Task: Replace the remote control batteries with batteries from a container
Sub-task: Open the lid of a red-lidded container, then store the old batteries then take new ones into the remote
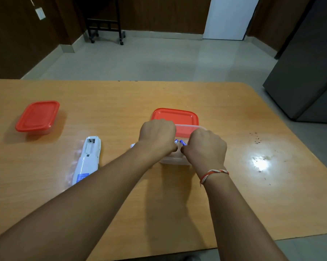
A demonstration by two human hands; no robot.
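Note:
A clear plastic container (175,160) stands at the table's middle, and its red lid (175,116) lies just behind it. My left hand (157,136) and my right hand (205,146) are both curled over the container, thumbs nearly touching. Two blue batteries (179,142) show between the hands, one at each hand's fingertips, and their lower ends are hidden by the fingers. The white remote (87,160) lies face down to the left with its battery compartment open and empty. A small white piece (132,145) peeks out under my left wrist.
A second container with a red lid (37,116) shut on it stands at the far left of the wooden table (177,204). Dark crumbs and a glare spot (260,162) mark the right side. A grey cabinet (309,72) stands beyond the right edge.

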